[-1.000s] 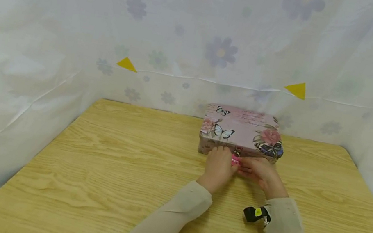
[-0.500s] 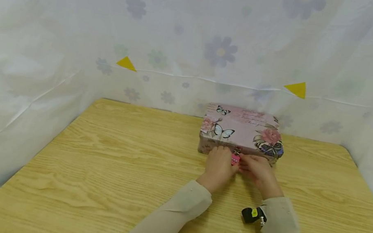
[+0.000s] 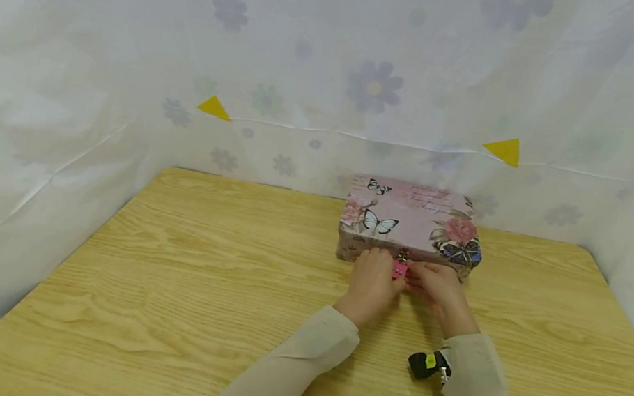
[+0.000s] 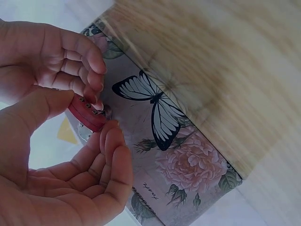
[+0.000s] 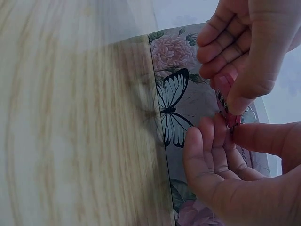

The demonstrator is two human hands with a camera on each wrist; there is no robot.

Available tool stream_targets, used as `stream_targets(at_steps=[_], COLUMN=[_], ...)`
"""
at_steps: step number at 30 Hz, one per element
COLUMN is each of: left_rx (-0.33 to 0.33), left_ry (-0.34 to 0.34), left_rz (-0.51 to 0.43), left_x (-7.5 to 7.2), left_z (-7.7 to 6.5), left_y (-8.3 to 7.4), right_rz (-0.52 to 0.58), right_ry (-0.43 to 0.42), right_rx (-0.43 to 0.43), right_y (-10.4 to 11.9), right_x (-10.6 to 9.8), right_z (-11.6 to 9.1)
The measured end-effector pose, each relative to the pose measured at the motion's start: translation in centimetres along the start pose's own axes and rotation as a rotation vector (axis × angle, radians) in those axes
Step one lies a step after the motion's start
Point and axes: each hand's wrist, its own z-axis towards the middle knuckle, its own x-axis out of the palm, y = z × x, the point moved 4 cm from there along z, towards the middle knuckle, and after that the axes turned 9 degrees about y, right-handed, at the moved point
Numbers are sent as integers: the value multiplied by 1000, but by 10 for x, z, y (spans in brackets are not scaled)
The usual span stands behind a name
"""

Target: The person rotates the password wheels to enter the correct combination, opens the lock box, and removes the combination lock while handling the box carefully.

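Observation:
A pink combination padlock (image 3: 399,270) with a row of small number dials hangs at the metal clasp (image 3: 403,256) on the front of a flowered tin box (image 3: 416,215). My left hand (image 3: 371,285) pinches the padlock between thumb and fingers from the left. From the other side, the thumb and fingertips of my right hand (image 3: 440,294) pinch the padlock by its dials. In the left wrist view, the red-looking padlock (image 4: 88,115) sits between both hands' fingertips. The right wrist view shows the right hand (image 5: 240,174) below the left one, its fingertips partly covering the padlock (image 5: 225,96).
The tin's lid is down, and the tin stands toward the back of a wood-grain table (image 3: 196,304). Under the right sleeve is a black strap (image 3: 425,364) with a yellow tag. White flowered sheeting (image 3: 317,49) hangs behind and along the sides.
My right hand has shifted slightly left and its fingers have changed position on the padlock. More of the padlock's pink face shows now. My left hand has stayed nearly still.

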Motion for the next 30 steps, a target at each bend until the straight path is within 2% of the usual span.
stream_targets(at_steps=[7,19,26,30], left_rx=[-27,-40,-50,-47], left_ry=[29,34,43,45], left_rz=[-25,-52,-66,-76], left_x=[1,1,1,1], left_z=[1,1,2,1], left_y=[0,0,1,1], right_rz=[13,8,54,80], right_ry=[-6,2,-5,12], right_rx=[1,20,41,20], right_y=[1,1,1,-6], right_x=[0,1,2,-3], right_z=[0,-2,-3,2])
